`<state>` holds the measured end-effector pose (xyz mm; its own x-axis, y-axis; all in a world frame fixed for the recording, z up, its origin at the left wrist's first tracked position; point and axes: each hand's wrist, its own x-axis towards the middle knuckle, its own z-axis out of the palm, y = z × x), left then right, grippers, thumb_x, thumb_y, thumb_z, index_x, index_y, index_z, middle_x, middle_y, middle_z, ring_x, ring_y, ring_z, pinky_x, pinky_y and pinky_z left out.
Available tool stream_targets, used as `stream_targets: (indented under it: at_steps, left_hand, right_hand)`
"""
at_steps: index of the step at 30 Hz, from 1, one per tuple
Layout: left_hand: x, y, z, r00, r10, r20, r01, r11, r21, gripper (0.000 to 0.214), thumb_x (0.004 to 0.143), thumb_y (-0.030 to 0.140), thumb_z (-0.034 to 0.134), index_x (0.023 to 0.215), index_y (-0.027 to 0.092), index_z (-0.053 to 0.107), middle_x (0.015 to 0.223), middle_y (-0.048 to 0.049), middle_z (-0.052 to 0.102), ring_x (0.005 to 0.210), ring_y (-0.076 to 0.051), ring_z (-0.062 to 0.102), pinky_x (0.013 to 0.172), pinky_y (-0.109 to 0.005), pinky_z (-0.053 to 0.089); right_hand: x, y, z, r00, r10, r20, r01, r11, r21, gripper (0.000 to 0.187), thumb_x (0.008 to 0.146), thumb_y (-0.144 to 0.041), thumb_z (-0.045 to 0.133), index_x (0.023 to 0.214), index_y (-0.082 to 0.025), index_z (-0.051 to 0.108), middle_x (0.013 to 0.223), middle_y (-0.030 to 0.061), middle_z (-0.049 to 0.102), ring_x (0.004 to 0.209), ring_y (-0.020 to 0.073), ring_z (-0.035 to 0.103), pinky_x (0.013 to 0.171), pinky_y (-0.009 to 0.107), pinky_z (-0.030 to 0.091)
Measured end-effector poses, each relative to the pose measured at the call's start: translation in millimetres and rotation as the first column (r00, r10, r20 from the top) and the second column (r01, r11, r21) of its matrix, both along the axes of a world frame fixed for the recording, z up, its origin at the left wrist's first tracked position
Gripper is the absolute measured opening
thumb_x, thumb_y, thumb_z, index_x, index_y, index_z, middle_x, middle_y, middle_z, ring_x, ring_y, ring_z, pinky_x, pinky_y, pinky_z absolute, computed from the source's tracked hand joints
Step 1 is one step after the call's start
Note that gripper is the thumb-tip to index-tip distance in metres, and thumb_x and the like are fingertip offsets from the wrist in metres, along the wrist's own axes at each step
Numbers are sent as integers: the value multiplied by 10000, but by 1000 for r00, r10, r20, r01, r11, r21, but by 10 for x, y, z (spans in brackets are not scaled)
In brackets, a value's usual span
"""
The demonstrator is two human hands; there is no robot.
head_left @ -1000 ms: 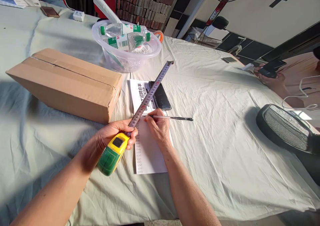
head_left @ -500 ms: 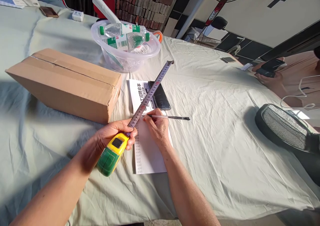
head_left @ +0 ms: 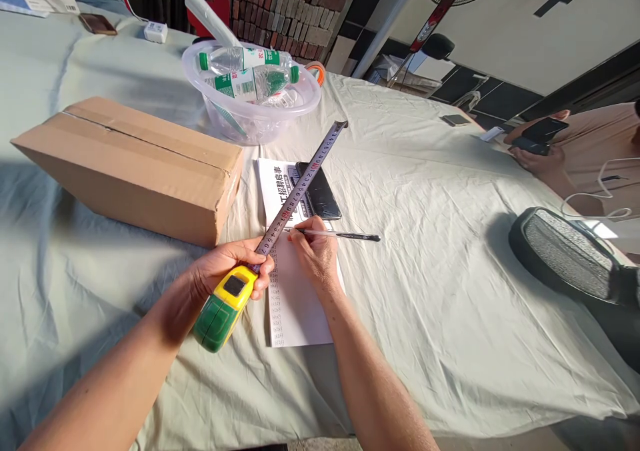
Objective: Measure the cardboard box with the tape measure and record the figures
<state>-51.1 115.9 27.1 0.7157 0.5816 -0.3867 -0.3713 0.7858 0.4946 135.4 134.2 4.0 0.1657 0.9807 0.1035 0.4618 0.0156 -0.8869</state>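
Note:
My left hand (head_left: 235, 264) is closed around the blade end of a yellow and green tape measure (head_left: 220, 311). The tape's metal blade is pulled out and slants up and right over the paper and the phone. In my right hand (head_left: 316, 251) is a pen (head_left: 350, 235), its tip end near the upper part of a white sheet (head_left: 303, 311). Rows of small handwriting run down the sheet's left side. A black phone (head_left: 324, 194) lies on the printed upper page (head_left: 270, 184). A closed cardboard box (head_left: 150, 171) sits left of the paper.
Behind the paper stands a clear basin (head_left: 240, 128) holding plastic bottles. An orange tape roll (head_left: 317, 72) sits behind it. A dark mesh-topped object (head_left: 565, 248) is at right. Beyond it another person's hands (head_left: 540, 161) hold a dark device. A pale cloth (head_left: 425, 304) covers the table.
Almost nothing differs. The pen in my right hand has shifted very slightly; the tape measure, box and paper stay where they were.

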Motion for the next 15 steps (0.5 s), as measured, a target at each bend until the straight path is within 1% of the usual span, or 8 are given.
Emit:
stream_targets:
  at_steps: [9, 12, 15]
  left_hand:
    - [1, -7, -9, 1000, 5, 15, -5, 1000, 3, 218, 789, 105, 550, 990, 159, 616, 693, 3, 549, 492, -99, 508, 481, -217, 442]
    - [3, -5, -24, 1000, 7, 25, -8, 1000, 17, 175, 799, 101, 531, 941, 152, 618, 697, 0, 549, 496, -98, 513, 485, -220, 442]
    - [15, -5, -41, 999, 11, 33, -12, 999, 34, 121, 805, 96, 517, 865, 142, 612, 706, -3, 548, 504, -98, 518, 488, -224, 441]
  right_hand:
    - [-13, -9, 33, 1000, 8, 8, -8, 1000, -3, 42, 764, -255, 532, 734, -228, 544, 610, -39, 544, 592, 145, 501, 552, 260, 375]
    - [2, -4, 4, 1000, -1, 14, 1, 1000, 19, 39, 759, -239, 529, 724, -229, 542, 618, -42, 538, 592, 140, 493, 555, 256, 377]
    - [41, 7, -64, 1000, -19, -15, 20, 999, 49, 26, 767, -237, 526, 749, -229, 542, 646, -44, 546, 592, 135, 498, 568, 259, 387]
